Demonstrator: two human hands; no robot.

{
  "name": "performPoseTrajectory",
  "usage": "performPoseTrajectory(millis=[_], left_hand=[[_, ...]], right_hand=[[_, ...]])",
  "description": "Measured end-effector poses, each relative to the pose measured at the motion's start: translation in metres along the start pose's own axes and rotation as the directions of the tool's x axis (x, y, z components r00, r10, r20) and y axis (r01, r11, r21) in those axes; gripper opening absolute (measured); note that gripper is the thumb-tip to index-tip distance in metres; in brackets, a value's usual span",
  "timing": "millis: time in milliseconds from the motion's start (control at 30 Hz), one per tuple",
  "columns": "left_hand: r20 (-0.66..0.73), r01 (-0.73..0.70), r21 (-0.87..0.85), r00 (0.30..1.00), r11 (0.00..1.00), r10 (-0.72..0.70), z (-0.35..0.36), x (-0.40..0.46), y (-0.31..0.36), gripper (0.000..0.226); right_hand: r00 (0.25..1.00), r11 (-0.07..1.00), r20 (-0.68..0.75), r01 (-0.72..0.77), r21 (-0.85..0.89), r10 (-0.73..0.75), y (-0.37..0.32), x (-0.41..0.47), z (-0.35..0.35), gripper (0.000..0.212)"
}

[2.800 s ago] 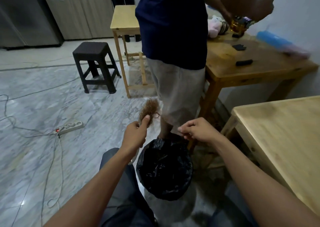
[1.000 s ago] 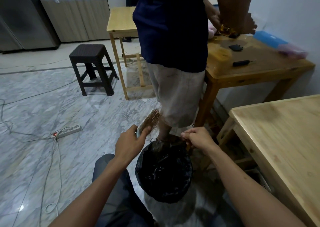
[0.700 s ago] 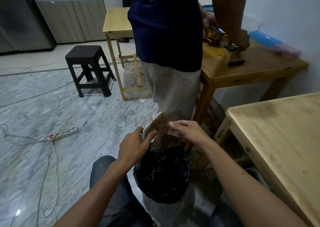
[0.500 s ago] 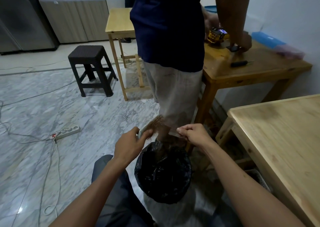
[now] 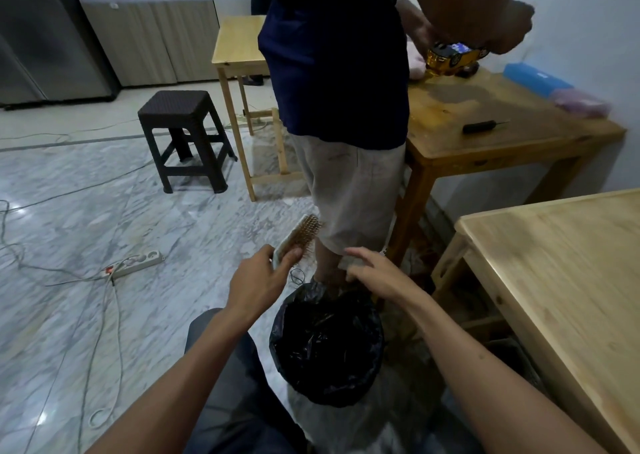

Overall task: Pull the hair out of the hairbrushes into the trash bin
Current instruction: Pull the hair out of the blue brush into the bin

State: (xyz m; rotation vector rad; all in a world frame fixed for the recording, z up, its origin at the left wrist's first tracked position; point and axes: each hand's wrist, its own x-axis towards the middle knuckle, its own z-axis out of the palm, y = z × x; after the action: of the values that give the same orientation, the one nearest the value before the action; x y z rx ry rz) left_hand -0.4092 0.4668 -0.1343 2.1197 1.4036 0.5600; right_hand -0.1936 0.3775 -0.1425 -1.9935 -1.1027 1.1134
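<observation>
The right hand point(image 5: 375, 273) is now spreading, fingers released, near the hairbrush point(image 5: 299, 237) the left hand point(image 5: 263, 280) is grasping above the trash bin point(image 5: 327, 344); loose strands risk drifting past its rim onto the floor.

This looks like a room in a home, perhaps beside a kitchen. The marble-patterned floor point(image 5: 86, 211) carries loose cables and a power strip point(image 5: 136, 262). A tall steel-fronted appliance point(image 5: 41, 45) stands by grey cabinets point(image 5: 149, 41). Plain wooden worktops point(image 5: 498, 114), a dark plastic stool point(image 5: 183, 135) and a lined trash bin point(image 5: 327, 342) complete it.
</observation>
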Motion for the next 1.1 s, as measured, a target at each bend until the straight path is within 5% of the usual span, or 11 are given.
performPoseTrajectory(millis=[100,200,300,400,533,633,733,867,1000,1100], left_hand=[[0.052,-0.010,-0.063,0.999,0.998,0.013,0.004,0.000,0.008,0.059],[0.176,0.090,-0.249,0.983,0.964,-0.047,0.005,0.000,0.011,0.062],[0.349,0.344,-0.587,0.924,0.733,-0.155,-0.003,0.003,0.012,0.049],[0.404,0.439,-0.651,0.891,0.619,-0.208,-0.010,0.007,0.012,0.035],[0.431,0.442,-0.595,0.880,0.671,-0.198,-0.006,0.004,0.011,0.021],[0.427,0.370,-0.400,0.885,0.839,-0.187,-0.001,0.002,0.009,0.012],[0.464,0.310,-0.286,0.873,0.907,-0.153,0.002,0.002,0.010,0.015],[0.476,0.292,-0.389,0.876,0.874,-0.080,0.006,-0.003,0.018,0.035],[0.431,0.290,-0.380,0.896,0.878,-0.109,0.009,-0.001,0.013,0.059],[0.377,0.334,-0.426,0.910,0.841,-0.171,0.003,0.000,0.007,0.057]], right_hand=[[0.992,0.991,0.059,0.102,0.090,-0.107,-0.007,-0.004,0.007,0.080],[0.984,0.974,-0.002,0.178,0.141,-0.180,-0.008,-0.004,0.009,0.042],[0.985,0.985,-0.080,0.158,0.063,-0.153,0.008,0.005,0.009,0.013],[0.991,0.998,-0.124,0.054,0.017,-0.051,0.028,0.011,0.005,0.014],[0.986,0.993,-0.168,-0.030,-0.118,0.010,0.036,0.008,0.003,0.020],[0.995,0.995,-0.099,-0.029,-0.094,0.020,0.029,0.003,0.002,0.012],[1.000,1.000,-0.023,-0.013,0.014,0.014,0.023,0.003,0.001,0.056],[0.998,0.982,0.013,0.066,0.179,-0.069,0.013,0.001,0.001,0.068],[0.992,0.984,-0.011,0.125,0.128,-0.125,0.016,0.004,0.007,0.012],[0.985,0.980,-0.032,0.172,0.100,-0.170,0.021,0.005,0.010,0.014]])
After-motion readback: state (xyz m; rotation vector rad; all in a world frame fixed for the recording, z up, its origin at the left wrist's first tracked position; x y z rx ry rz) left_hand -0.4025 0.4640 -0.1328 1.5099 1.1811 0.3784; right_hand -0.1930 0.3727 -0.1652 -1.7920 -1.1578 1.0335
